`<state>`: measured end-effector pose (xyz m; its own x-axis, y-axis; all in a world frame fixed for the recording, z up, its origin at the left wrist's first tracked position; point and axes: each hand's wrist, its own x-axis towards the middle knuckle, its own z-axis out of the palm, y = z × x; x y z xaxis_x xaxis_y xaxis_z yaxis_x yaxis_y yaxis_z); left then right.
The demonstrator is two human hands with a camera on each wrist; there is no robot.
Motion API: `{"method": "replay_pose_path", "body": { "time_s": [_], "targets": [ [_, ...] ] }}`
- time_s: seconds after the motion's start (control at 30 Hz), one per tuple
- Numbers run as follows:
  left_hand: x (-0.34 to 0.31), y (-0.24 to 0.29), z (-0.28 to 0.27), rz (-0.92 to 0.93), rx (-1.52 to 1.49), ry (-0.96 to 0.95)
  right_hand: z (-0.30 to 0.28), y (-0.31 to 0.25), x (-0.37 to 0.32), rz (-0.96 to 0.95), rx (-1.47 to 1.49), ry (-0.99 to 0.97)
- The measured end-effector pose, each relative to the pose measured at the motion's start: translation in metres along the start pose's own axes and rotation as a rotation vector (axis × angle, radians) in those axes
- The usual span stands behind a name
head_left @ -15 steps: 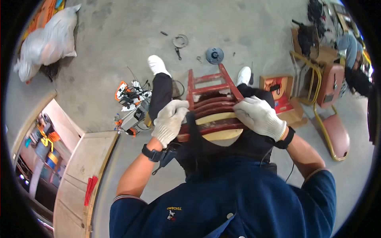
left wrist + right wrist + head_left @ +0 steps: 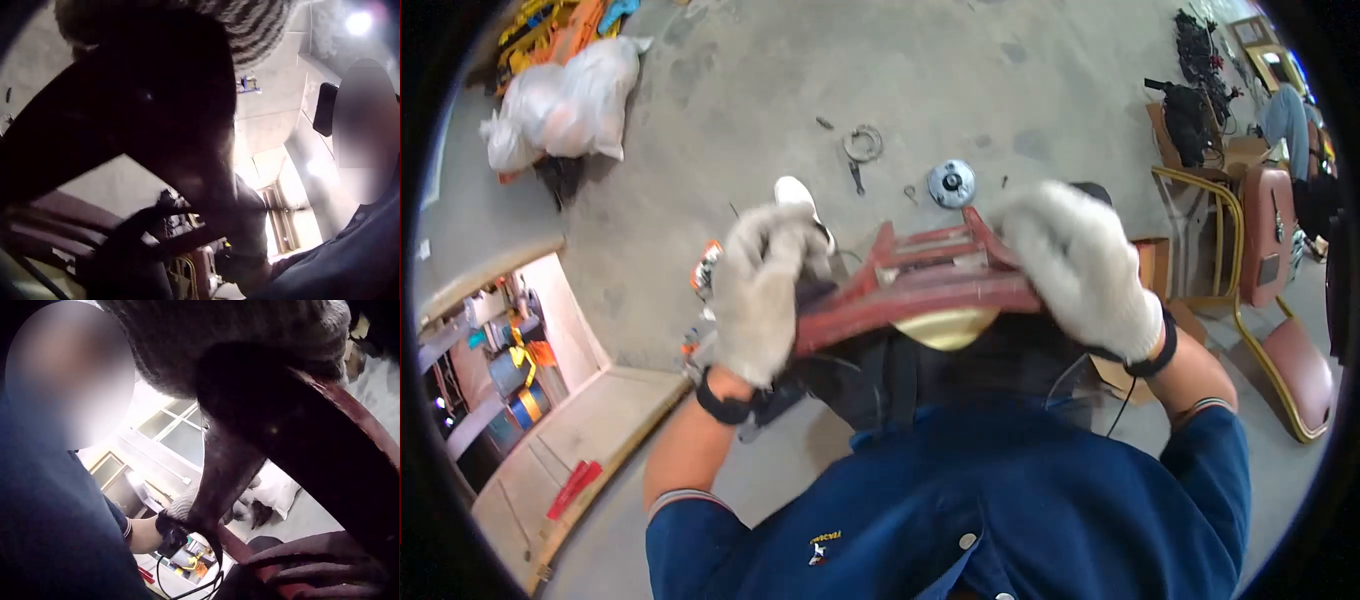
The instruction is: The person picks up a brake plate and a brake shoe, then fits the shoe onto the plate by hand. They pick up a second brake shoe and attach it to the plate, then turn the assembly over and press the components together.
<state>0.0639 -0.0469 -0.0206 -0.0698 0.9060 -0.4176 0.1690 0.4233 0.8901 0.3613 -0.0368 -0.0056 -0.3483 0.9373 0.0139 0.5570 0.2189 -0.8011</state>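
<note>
At the left, the person's left hand [image 2: 760, 300], in a pale knitted glove, holds its end of the red wooden frame [image 2: 870, 308]; its fingers look curled around the wood, though motion blur hides exactly where each tip lies; the broad board is best held well inside the palm here, with the thumb opposing the fingers, since a loose glove may slide on smooth paint.

In the middle, the frame is held up in front of the body, above the lap, its narrower end pointing away towards the floor [image 2: 730, 60]; a rounded cream piece [image 2: 948, 330] shows beneath the near board; the left end of that board sits nearer the body than the right, so both hands should turn the frame together, at one pace, to spare its joints a twist; keeping the narrow end off the white shoe [image 2: 800, 195] and short of the metal disc [image 2: 952, 184] beyond would be sensible.

At the right, the right hand [image 2: 1085, 275] grips the opposite end, its gloved fingers bent over the wood; their exact spacing cannot be told; an equal, firm hold there should share the weight and prevent tipping.
</note>
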Motion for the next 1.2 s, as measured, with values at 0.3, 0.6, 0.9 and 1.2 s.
{"method": "replay_pose_path", "body": {
  "time_s": [0.3,0.6,0.9,1.2],
  "targets": [
    [-0.004,0.008,-0.004,0.11,0.108,-0.027,0.005,-0.016,-0.004,0.183,-0.066,0.034],
    [0.01,-0.012,-0.008,0.196,0.015,-0.075,0.012,-0.008,-0.005,0.241,-0.1,0.129],
    [0.01,-0.014,-0.011,0.27,0.071,-0.068,0.013,-0.005,-0.006,0.245,0.133,0.127],
    [0.044,-0.023,-0.074,0.277,-0.008,0.041,0.007,-0.005,-0.006,0.311,0.32,0.026]
  ]
}}
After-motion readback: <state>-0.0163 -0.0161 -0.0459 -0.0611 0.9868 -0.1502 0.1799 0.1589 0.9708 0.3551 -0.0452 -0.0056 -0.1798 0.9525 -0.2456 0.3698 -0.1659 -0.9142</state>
